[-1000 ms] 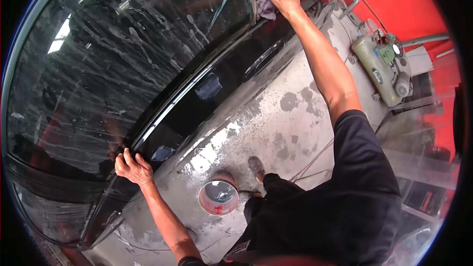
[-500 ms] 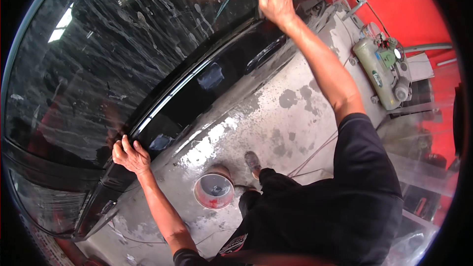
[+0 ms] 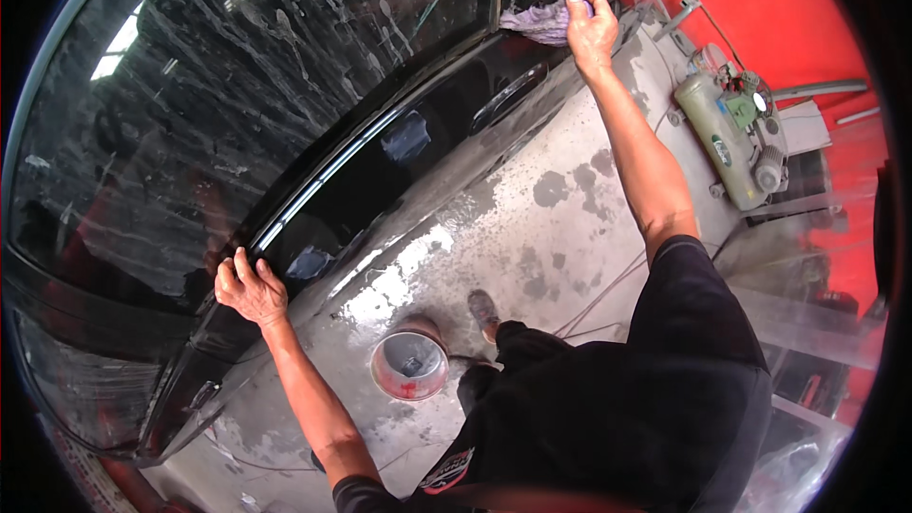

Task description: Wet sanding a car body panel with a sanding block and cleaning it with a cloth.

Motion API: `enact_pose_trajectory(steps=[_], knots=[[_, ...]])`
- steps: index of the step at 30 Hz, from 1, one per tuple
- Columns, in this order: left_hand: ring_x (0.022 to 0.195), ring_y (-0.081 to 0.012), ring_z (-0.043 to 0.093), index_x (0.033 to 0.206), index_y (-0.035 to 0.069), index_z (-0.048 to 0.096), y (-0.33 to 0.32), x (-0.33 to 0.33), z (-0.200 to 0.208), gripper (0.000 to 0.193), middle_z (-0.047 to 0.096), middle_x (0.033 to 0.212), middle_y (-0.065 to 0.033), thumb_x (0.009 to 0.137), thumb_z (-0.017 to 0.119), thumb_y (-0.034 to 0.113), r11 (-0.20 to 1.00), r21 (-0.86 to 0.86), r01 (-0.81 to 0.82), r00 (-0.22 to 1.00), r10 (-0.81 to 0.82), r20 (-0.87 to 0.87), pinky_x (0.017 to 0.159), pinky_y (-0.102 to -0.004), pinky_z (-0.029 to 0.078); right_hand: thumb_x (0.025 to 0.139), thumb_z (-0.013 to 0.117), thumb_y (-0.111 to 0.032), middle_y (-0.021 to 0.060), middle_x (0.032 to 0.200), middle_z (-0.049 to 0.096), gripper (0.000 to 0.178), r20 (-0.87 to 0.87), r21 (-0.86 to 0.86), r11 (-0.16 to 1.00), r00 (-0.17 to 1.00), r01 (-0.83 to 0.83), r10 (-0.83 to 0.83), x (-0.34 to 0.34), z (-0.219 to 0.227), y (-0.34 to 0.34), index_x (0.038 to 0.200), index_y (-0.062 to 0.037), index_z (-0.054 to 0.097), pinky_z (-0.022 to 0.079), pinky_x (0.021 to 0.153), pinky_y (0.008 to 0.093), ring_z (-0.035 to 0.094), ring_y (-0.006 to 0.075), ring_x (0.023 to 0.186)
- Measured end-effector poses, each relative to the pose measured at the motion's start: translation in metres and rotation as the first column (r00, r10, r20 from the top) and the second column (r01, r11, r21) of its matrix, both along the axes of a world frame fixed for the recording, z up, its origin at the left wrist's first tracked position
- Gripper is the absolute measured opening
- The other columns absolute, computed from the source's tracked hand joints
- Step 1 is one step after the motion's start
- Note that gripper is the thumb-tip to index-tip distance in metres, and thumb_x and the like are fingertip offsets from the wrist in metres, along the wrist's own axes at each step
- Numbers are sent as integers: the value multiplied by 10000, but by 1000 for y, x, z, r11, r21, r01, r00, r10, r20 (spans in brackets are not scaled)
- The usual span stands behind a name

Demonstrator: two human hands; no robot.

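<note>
A purple cloth (image 3: 540, 23) is pinched in my right hand (image 3: 593, 27), its loose part trailing to the left over the far end of the car door. At the left, my left hand (image 3: 253, 289) leans on the door's edge by the bright trim strip (image 3: 323, 182), fingers slightly apart and nothing in them. Between the hands runs the black car door (image 3: 366, 180), with two dull grey patches on its panel. Above it, the dark car window (image 3: 256, 85) is streaked with pale marks.
A reddish bucket (image 3: 410, 389) with grey liquid stands on the wet concrete floor (image 3: 513, 228) near my feet. To the right is a green air compressor (image 3: 719, 138), before a red wall (image 3: 788, 19). Thin hoses or cables (image 3: 608, 296) cross the floor.
My right hand has moved right and toward me, off the upper window edge, and more of the cloth now hangs out. The left hand has barely moved.
</note>
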State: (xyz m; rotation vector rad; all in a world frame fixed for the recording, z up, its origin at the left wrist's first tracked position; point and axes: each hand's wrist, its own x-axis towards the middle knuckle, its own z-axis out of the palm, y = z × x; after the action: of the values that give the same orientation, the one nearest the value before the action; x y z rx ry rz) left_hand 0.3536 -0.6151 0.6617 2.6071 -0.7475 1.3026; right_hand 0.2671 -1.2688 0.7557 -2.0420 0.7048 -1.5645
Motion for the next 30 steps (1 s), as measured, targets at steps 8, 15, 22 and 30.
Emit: enact_pose_trajectory(steps=[8, 15, 22, 30], knots=[[1178, -351, 506, 1335, 124, 616, 0, 2, 1, 412, 531, 1287, -156, 1065, 496, 411, 1000, 13, 6, 999, -7, 47, 990, -478, 388, 968, 662, -133, 180, 1093, 691, 172, -87, -334, 921, 980, -200, 182, 62, 47, -19, 1098, -25, 689, 493, 987, 396, 657, 338, 1115], [1193, -344, 505, 1350, 126, 600, 0, 6, 0, 428, 530, 1302, -163, 1071, 483, 428, 1000, 25, 7, 999, -8, 37, 983, -482, 387, 928, 660, -176, 179, 1029, 711, 168, -345, -314, 948, 936, -48, -67, -6, -25, -79, 1063, -85, 703, 538, 892, 452, 682, 365, 976], [1194, -350, 506, 1355, 111, 597, 1, 2, 0, 437, 532, 1300, -174, 1077, 470, 423, 999, 35, 9, 998, -11, 61, 981, -490, 392, 936, 690, -148, 144, 1075, 711, 198, -302, -296, 947, 953, -127, 33, -75, 3, -64, 1126, -104, 726, 549, 898, 422, 686, 358, 994], [1189, -353, 510, 1340, 110, 612, 1, 3, -3, 447, 542, 1297, -172, 1072, 474, 440, 999, 39, -16, 998, 13, 60, 975, -495, 392, 927, 675, -134, 156, 1039, 627, 254, -445, -250, 946, 892, -208, 79, -4, -49, 33, 1173, -71, 690, 519, 882, 450, 620, 372, 992]])
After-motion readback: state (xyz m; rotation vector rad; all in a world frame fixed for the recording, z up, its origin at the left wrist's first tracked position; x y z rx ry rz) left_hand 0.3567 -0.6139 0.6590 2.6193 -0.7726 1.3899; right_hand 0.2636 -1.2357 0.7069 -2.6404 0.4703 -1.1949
